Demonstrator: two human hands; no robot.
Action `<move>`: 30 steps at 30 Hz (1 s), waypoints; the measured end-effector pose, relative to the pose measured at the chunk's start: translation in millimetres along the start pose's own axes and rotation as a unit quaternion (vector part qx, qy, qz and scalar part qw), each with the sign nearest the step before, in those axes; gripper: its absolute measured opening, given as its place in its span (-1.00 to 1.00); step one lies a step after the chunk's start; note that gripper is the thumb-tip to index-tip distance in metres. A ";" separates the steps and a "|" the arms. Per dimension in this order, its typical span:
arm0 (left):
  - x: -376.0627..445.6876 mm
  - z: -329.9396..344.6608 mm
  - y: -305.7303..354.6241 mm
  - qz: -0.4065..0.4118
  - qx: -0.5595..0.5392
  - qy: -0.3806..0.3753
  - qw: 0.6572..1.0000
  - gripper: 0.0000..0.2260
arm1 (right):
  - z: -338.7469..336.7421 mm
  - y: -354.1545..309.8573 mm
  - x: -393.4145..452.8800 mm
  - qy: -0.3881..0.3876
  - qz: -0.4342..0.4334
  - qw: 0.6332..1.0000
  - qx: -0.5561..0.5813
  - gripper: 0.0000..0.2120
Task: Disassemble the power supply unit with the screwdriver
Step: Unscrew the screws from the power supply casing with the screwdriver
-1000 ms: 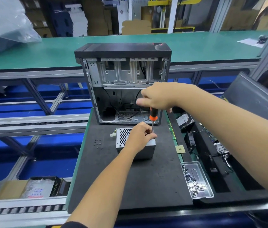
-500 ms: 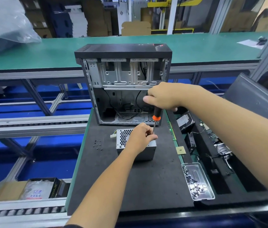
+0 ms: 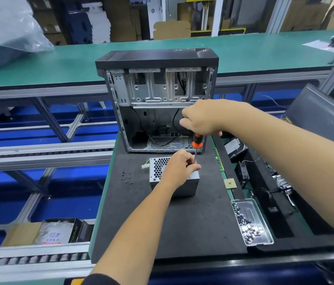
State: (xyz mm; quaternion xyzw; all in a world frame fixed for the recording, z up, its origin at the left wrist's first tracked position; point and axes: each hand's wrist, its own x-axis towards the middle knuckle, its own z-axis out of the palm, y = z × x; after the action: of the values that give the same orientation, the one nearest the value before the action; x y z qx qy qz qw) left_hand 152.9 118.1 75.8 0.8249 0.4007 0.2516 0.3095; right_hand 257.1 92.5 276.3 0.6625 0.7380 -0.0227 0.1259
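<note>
Dark foam mat (image 3: 182,223) covers your bench, w/ a green conveyor line running behind it. Near the mat's middle sits the power supply unit (image 3: 174,177), a grey metal box w/ a honeycomb vent on its left part, short wires & a white connector sticking out at its far-left corner. Your left hand (image 3: 179,168) rests on top of the unit, fingers curled and pinching the screwdriver (image 3: 197,147) shaft just above the box's far-right edge. Your right hand (image 3: 201,120) is wrapped around the top of the orange-and-black handle, driver roughly upright, tip down at the unit; the tip itself is hidden behind your left fingers. Just behind the unit stands an open PC case (image 3: 158,99), side off, bare drive cage up top, black cables low inside. Left of the unit, a few small dark screws (image 3: 126,177) lie loose on the mat. To the right: a CPU chip (image 3: 230,183), then a clear plastic tray (image 3: 252,223) holding more screws, near the mat's right edge. Further right, removed parts lie in a dark bin; can't tell most apart.
</note>
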 end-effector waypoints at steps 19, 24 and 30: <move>1.9 2.7 -2.1 -0.005 -0.007 0.000 1.000 -0.68 | 0.6 3.5 1.8 -0.010 -0.020 0.998 0.063 -0.83; 1.6 3.0 -2.3 -0.003 -0.003 0.001 1.000 -0.68 | -0.9 6.1 -5.2 -0.005 -0.066 0.987 0.148 -0.78; 1.3 2.4 -2.8 -0.001 -0.002 -0.001 1.000 -0.71 | -0.7 3.3 -5.6 0.018 0.004 0.997 0.073 -0.72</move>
State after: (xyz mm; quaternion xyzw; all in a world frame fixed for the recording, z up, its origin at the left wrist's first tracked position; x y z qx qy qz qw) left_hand 153.8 119.8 72.5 0.8241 0.4005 0.2516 0.3116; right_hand 260.7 87.6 278.6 0.6734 0.7337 -0.0639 0.0645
